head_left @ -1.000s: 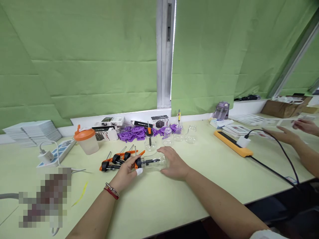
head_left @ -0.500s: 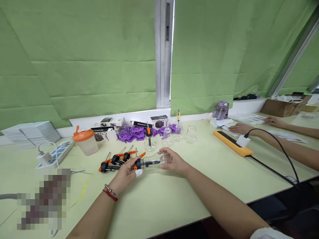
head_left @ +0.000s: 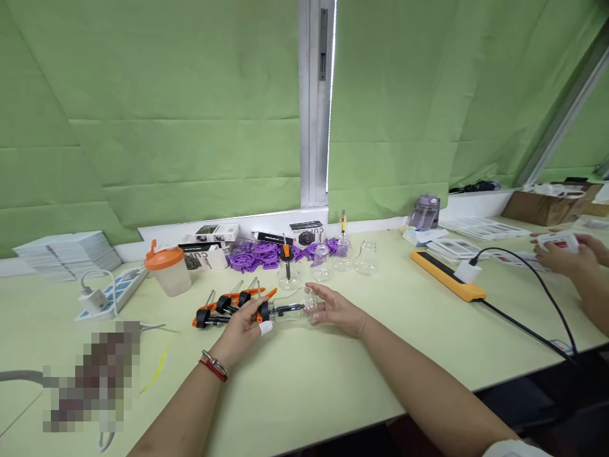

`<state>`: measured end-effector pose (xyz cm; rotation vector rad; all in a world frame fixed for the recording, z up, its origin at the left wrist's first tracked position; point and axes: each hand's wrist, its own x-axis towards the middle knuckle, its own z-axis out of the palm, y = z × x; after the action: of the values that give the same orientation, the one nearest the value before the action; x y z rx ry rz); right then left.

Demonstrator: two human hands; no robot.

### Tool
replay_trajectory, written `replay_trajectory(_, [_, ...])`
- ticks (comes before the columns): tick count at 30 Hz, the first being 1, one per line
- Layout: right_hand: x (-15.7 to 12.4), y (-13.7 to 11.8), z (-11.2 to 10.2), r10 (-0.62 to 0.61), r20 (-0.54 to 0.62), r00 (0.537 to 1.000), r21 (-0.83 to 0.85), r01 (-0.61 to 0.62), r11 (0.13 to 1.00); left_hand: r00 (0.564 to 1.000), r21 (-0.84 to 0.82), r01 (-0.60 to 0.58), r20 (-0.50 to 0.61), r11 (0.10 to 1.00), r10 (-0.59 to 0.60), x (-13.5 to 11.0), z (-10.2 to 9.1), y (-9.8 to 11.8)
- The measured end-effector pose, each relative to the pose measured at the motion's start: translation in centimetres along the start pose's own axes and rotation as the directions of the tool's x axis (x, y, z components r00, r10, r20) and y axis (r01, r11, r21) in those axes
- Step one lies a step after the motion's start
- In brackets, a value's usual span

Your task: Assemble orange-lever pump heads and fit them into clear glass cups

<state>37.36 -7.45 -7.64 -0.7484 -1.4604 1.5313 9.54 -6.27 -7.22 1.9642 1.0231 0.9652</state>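
Observation:
My left hand (head_left: pixel 242 331), white wrap on one finger, grips the black cap (head_left: pixel 264 311) with an orange lever. Its black tube lies inside a clear glass bottle (head_left: pixel 299 296) tipped on its side. My right hand (head_left: pixel 340 310) is closed round the bottle's base end. Beside my left hand lie several similar black caps (head_left: pixel 203 317) with orange levers and metal spouts. Behind the held bottle stands another glass bottle (head_left: pixel 288 279) with such a cap in its neck. More clear glass bottles (head_left: pixel 366 259) stand to its right.
Purple plastic parts (head_left: pixel 259 255) and printed boxes (head_left: pixel 209 258) line the back. An orange-lidded cup (head_left: pixel 169 273) and a white power strip (head_left: pixel 118 292) stand left. A yellow power strip (head_left: pixel 447 276) lies right, near a co-worker's hands (head_left: pixel 566 257) holding a white item.
My right hand and the bottle have shifted slightly; my left hand keeps its grip on the cap. At right, the co-worker's hands have moved and now hold up a white item.

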Motion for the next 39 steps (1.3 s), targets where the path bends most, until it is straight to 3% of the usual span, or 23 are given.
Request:
replay_trajectory(8, [0.4, 0.5, 0.1, 0.084, -0.044, 0.995, -0.102, -0.089, 0.991, 1.0, -0.072, 0.011, -0.001, 0.997, -0.011, -0.1, 0.1, 0.5])
replay_trajectory(11, [0.6, 0.8, 0.2, 0.035, -0.06, 0.998, -0.143, -0.044, 0.989, 0.999, -0.103, 0.031, -0.012, 0.994, -0.032, -0.1, 0.2, 0.6])
replay_trajectory(15, [0.5, 0.5, 0.4, -0.028, -0.106, 0.994, -0.072, 0.02, 0.997, 0.998, -0.106, 0.051, -0.017, 0.993, -0.053, 0.1, 0.3, 0.1])
replay_trajectory(19, [0.1, -0.3, 0.5, -0.048, -0.051, 0.998, -0.031, 0.047, 0.998, 0.998, -0.086, 0.048, -0.028, 0.995, -0.051, 0.1, 0.1, -0.5])
replay_trajectory(31, [0.5, 0.2, 0.4, 0.091, -0.099, 0.991, -0.075, -0.099, 0.992, 0.999, -0.03, 0.032, -0.013, 0.999, -0.032, 0.0, 0.3, 0.2])
replay_trajectory(39, [0.1, -0.2, 0.4, -0.015, -0.048, 0.999, -0.093, 0.011, 0.996, 0.999, 0.029, -0.011, -0.039, 1.0, 0.012, 0.2, 0.0, -0.2])
